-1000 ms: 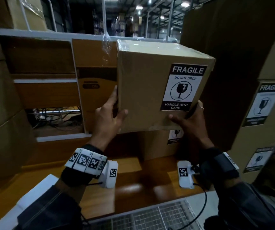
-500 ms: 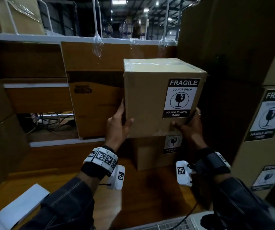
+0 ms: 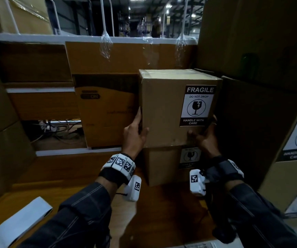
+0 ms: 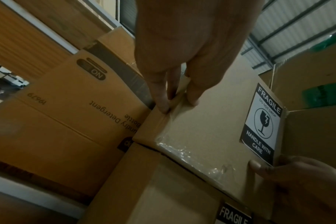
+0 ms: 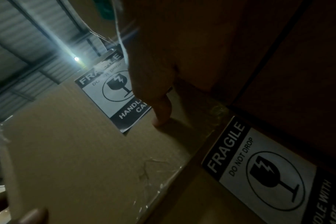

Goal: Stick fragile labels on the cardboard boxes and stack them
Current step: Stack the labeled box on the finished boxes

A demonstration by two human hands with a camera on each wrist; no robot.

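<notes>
A taped cardboard box (image 3: 162, 108) with a black-and-white fragile label (image 3: 197, 105) stands upright on a lower labelled box (image 3: 162, 167), bottom edge meeting its top. My left hand (image 3: 135, 133) grips the upper box's lower left corner, fingers (image 4: 161, 97) along the side and thumb on the front. My right hand (image 3: 204, 138) grips the lower right corner, with the thumb (image 5: 161, 113) pressed just under the label (image 5: 109, 94). The lower box's label (image 5: 265, 174) shows below. The right fingers are hidden behind the box.
A large detergent carton (image 3: 106, 108) stands close behind on the left. Tall dark cartons (image 3: 251, 113) and a stack of labelled boxes (image 3: 296, 140) wall the right side. A white sheet (image 3: 18, 224) lies on the wooden table (image 3: 72, 178) at lower left. Cables (image 3: 58, 129) fill a shelf gap.
Both hands have lowered the labelled box from chest height down and away onto the lower box. The grip at the bottom corners is unchanged.
</notes>
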